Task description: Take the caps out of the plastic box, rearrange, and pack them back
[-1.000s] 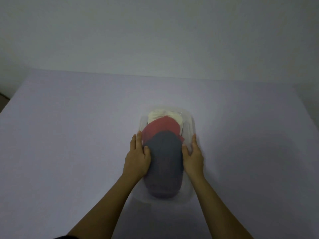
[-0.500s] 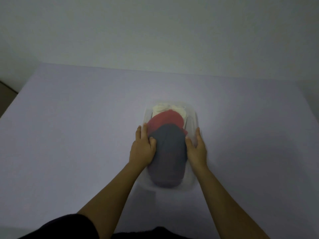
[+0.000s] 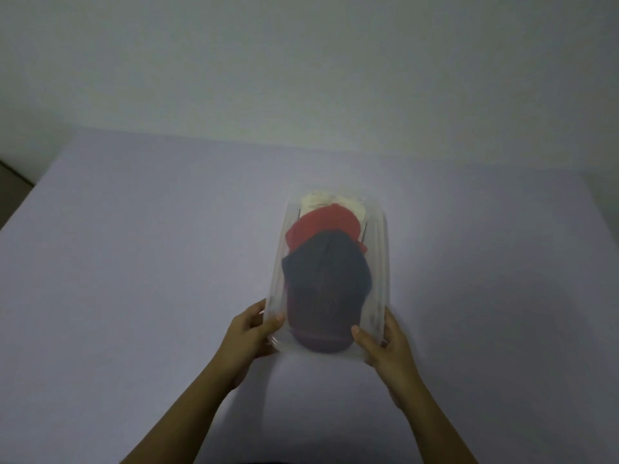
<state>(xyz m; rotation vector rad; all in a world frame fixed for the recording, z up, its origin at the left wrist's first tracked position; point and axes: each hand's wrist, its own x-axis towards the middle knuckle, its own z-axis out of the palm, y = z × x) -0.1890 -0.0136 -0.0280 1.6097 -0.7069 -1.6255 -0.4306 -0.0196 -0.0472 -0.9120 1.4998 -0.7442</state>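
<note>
Box first: clear plastic box [image 3: 378, 262], long and narrow with rounded corners, walls hazy and ribbed, long axis running away from me. Three caps sit inside it, overlapping in a row. The cream cap [image 3: 318, 200] is at the box's far end, mostly covered. The red cap [image 3: 321, 226] sits in the box's middle and overlaps the cream one. The dark cap [image 3: 328, 279] fills the near half of the box, lying over the red one, with its rounded maroon-tinted end at the near wall.

The box is on or just over the pale lavender table [image 3: 134, 262]; I can't tell if its near end is off the surface.

My left hand [image 3: 248, 333] grips the near left corner of the box, thumb on top and pointing in toward the dark cap, fingers [image 3: 255, 309] curled against the outside of the left wall. My right hand [image 3: 388, 346] grips the near right corner the same way, thumb tip just beside the dark cap's near end, fingers [image 3: 390, 321] wrapped on the outside of the right wall. Both hands pinch the plastic only. The dark cap's near end lies between the two thumbs. I can't tell whether the thumbs touch the cap or whether plastic sits between them.

A plain grey wall [image 3: 301, 61] stands beyond the box.
</note>
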